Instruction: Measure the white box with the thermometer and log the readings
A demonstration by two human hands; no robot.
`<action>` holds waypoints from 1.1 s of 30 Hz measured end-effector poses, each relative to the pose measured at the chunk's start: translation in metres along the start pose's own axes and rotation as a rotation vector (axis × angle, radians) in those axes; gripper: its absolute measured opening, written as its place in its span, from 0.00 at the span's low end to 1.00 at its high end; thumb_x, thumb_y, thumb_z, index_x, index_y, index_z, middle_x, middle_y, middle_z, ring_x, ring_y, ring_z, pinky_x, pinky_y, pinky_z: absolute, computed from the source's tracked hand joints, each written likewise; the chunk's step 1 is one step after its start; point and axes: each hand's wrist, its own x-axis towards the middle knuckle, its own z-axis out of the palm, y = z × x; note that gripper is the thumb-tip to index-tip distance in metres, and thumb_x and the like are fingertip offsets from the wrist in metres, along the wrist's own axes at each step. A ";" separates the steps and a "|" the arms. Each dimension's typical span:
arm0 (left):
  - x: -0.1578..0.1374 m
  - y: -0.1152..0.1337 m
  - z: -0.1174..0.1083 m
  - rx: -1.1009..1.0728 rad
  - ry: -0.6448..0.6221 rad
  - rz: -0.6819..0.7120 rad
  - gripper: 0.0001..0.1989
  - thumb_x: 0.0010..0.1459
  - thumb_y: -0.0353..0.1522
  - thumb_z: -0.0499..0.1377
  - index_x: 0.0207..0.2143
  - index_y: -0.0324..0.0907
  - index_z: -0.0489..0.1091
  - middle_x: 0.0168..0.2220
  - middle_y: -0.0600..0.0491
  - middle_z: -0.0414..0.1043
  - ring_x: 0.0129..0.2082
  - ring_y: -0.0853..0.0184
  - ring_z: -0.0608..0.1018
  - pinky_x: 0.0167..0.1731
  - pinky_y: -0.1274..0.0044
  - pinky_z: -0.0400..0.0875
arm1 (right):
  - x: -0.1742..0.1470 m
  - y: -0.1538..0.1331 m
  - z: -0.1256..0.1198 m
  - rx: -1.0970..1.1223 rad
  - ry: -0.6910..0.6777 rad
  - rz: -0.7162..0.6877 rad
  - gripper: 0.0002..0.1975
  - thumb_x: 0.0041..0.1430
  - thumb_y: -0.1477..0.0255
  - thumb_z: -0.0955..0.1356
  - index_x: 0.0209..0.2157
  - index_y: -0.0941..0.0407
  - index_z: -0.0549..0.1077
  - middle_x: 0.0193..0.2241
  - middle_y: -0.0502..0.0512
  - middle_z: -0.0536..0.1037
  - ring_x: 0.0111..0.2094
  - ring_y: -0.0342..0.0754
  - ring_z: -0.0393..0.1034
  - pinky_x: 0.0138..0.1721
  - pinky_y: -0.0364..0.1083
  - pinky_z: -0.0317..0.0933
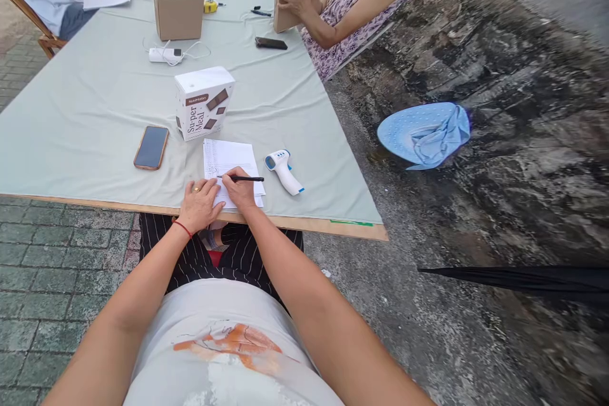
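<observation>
the right hand (240, 190) gripped a black pen (253, 179) over papers (234, 155) near the tabletop (85, 108) edge; the left hand (198, 204), fingers extended, covered their lower-left corner. markings on the top sheet were too small to read.

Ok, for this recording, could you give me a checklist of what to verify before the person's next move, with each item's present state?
1. Black pen gripped in the right hand: ok.
2. Left hand steadying the papers: ok, its fingers rest on their lower left part.
3. Pen tip touching the top sheet: cannot tell, too small here.
4. Sheets squared up: not ok, edges stick out unevenly on the right.
5. Handheld thermometer apart from the right hand: ok, it lies right of the papers.
6. Phone apart from the left hand: ok.
</observation>
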 end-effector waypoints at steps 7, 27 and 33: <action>0.000 0.000 0.000 -0.013 0.000 -0.002 0.20 0.65 0.39 0.52 0.56 0.41 0.67 0.63 0.45 0.65 0.61 0.52 0.67 0.61 0.56 0.55 | 0.000 0.001 0.000 0.010 0.001 -0.019 0.05 0.48 0.69 0.63 0.21 0.52 0.63 0.19 0.45 0.67 0.26 0.44 0.60 0.33 0.46 0.59; 0.000 0.001 -0.001 -0.003 0.003 0.000 0.20 0.65 0.40 0.52 0.56 0.41 0.68 0.63 0.46 0.66 0.61 0.53 0.67 0.61 0.57 0.56 | 0.001 0.001 -0.001 0.012 0.011 -0.027 0.04 0.47 0.70 0.62 0.21 0.52 0.62 0.19 0.45 0.66 0.26 0.44 0.59 0.33 0.46 0.59; 0.000 0.001 -0.002 -0.012 -0.002 -0.002 0.21 0.65 0.40 0.52 0.56 0.41 0.68 0.63 0.45 0.66 0.61 0.52 0.67 0.61 0.57 0.56 | 0.000 0.000 -0.001 -0.001 0.003 -0.011 0.04 0.48 0.70 0.62 0.21 0.52 0.62 0.20 0.45 0.66 0.27 0.45 0.59 0.34 0.46 0.59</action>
